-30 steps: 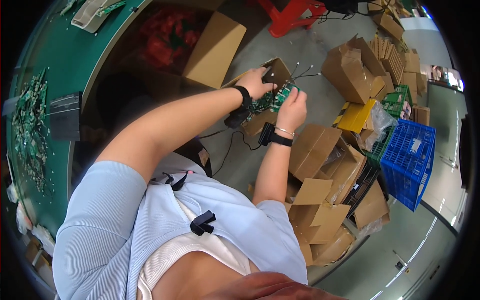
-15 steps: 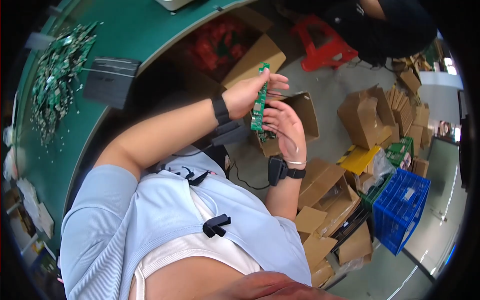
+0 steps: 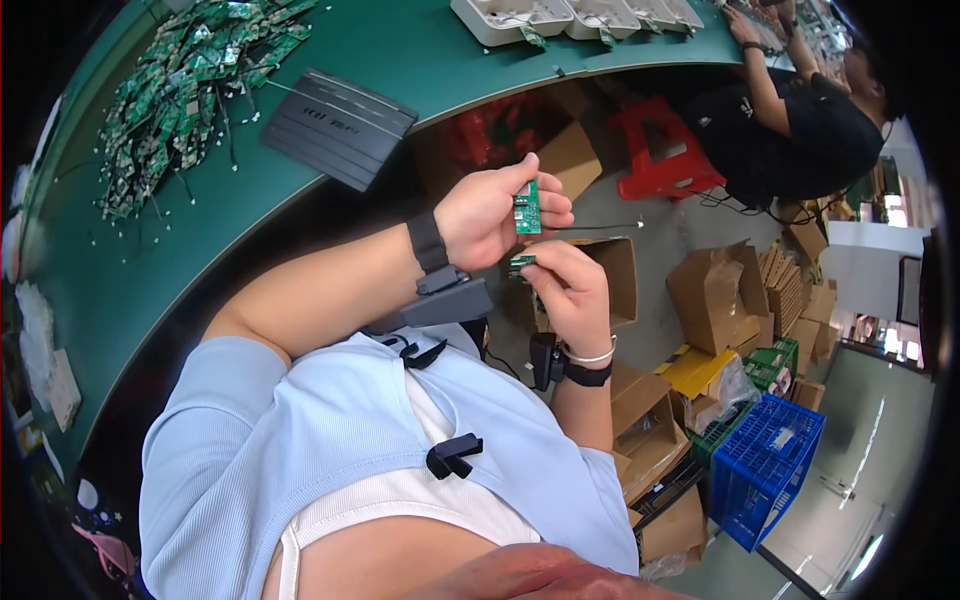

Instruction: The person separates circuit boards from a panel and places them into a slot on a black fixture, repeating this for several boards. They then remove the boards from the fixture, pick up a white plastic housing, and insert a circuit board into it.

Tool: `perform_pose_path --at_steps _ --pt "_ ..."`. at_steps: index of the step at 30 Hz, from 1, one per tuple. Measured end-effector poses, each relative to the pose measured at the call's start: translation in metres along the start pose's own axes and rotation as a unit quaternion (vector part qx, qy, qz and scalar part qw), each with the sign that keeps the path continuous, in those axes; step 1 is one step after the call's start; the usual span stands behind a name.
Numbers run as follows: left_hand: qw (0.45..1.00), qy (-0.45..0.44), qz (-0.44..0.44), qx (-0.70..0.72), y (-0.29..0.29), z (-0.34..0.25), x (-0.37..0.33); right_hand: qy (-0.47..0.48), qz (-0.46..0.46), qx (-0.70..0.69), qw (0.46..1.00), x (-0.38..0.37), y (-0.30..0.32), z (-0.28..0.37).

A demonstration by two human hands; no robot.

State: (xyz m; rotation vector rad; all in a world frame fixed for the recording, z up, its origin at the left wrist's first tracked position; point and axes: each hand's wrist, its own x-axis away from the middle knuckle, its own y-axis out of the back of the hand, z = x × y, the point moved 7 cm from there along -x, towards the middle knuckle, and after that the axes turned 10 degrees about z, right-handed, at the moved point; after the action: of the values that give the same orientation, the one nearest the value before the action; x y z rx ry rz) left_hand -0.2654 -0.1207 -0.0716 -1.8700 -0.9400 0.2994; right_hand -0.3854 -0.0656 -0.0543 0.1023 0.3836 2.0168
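Green circuit board sits in the loosely curled left hand, under its thumb; the right hand tightly pinches a smaller board piece. I think a loosened thumb could drop the larger.

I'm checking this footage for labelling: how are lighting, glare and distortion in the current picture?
Head view: the edge of the green table curves and the corners go black; deep shadow lies beneath the table; white glare streaks show at right; the circuit board in the left hand looks fairly sharp, its finest parts too small to tell.
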Motion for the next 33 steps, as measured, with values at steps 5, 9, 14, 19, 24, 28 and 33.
perform_pose_path --at_steps 5,9,14,19,24,28,33 --pt "0.991 -0.096 -0.013 -0.09 -0.007 -0.035 0.026 -0.005 -0.141 -0.253 0.957 -0.007 0.001 0.013" --pt "0.968 -0.132 0.015 -0.212 -0.016 -0.064 0.059 -0.006 -0.185 -0.424 0.886 -0.017 0.006 0.004" --pt "0.909 -0.194 0.004 -0.368 -0.025 -0.098 0.12 -0.071 0.005 -0.442 0.894 -0.045 -0.023 0.023" --pt "0.888 -0.319 -0.101 -0.316 -0.001 -0.134 0.188 -0.041 0.322 -0.442 0.836 -0.069 -0.064 0.049" --pt "0.867 -0.16 -0.218 -0.418 0.03 -0.136 0.233 -0.008 0.036 -0.207 0.978 -0.14 -0.053 0.074" --pt "0.725 -0.102 -0.108 -0.673 0.025 -0.122 0.229 0.025 -0.045 0.064 0.997 -0.169 -0.051 0.083" --pt "0.576 -0.111 -0.115 -0.802 0.007 -0.12 0.222 0.005 -0.017 0.133 0.991 -0.172 -0.054 0.085"
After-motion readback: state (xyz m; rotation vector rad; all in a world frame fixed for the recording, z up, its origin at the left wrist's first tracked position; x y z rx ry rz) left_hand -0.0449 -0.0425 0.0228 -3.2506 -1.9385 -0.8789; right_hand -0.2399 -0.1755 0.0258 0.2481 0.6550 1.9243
